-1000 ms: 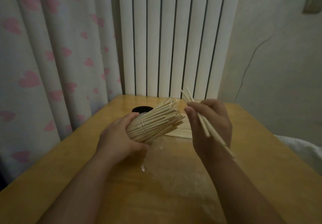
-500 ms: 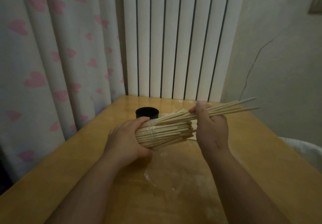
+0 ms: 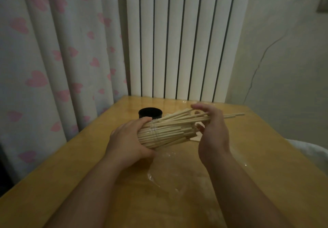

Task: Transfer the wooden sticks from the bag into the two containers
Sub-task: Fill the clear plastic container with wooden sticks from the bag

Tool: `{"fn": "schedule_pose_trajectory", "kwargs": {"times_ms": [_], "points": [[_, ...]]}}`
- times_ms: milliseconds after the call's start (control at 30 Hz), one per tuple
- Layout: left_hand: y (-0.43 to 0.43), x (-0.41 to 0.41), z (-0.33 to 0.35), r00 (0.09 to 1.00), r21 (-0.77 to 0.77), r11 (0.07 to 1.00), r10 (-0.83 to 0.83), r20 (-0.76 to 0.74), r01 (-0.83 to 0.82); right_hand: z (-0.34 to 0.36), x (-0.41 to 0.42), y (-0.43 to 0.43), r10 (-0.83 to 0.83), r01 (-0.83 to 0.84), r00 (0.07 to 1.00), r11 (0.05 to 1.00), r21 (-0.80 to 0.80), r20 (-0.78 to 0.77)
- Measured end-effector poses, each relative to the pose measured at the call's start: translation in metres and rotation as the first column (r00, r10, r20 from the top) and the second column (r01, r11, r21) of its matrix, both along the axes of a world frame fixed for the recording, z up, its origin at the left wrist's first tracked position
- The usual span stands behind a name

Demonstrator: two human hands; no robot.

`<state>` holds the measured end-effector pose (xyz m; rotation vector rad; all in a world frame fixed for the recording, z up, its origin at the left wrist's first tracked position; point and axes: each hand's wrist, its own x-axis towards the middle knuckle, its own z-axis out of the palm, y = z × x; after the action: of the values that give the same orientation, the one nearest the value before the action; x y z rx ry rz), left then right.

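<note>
Head camera view: the left hand [image 3: 127, 139] grips one end of a thick bundle of wooden sticks [image 3: 168, 131], whose long axis runs sideways from that grip up toward the right hand [image 3: 212, 131]. The right hand's fingers curl over the top few sticks, pinching them, their tips poking out beyond it to the right. A black container [image 3: 150, 115] stands just behind the left grip, nearer that hand; the clear bag [image 3: 170, 172] lies slack below both hands.

Pale matt wooden sticks [image 3: 168, 130], glossy yellowish wooden table [image 3: 79, 165], clear crinkled plastic bag [image 3: 174, 171], matt black container [image 3: 150, 115].
</note>
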<state>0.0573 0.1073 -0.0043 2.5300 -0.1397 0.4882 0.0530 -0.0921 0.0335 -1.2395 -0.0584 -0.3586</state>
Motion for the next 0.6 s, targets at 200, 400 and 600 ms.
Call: {"fn": "schedule_pose_trajectory", "kwargs": {"times_ms": [200,400,600], "points": [[-0.002,0.000,0.000,1.000,0.036,0.999,-0.010,-0.007,0.010,-0.012,0.004,0.006,-0.064,0.089,0.992,0.967,-0.239,0.109],[-0.003,-0.001,0.000,1.000,0.041,0.999,-0.011,-0.002,0.011,-0.005,0.002,0.001,-0.169,0.170,0.984,0.985,-0.010,0.064],[-0.003,-0.002,0.001,1.000,0.021,1.000,-0.010,0.003,0.010,-0.010,0.002,0.004,-0.120,0.134,0.990,0.957,-0.257,0.071]]}}
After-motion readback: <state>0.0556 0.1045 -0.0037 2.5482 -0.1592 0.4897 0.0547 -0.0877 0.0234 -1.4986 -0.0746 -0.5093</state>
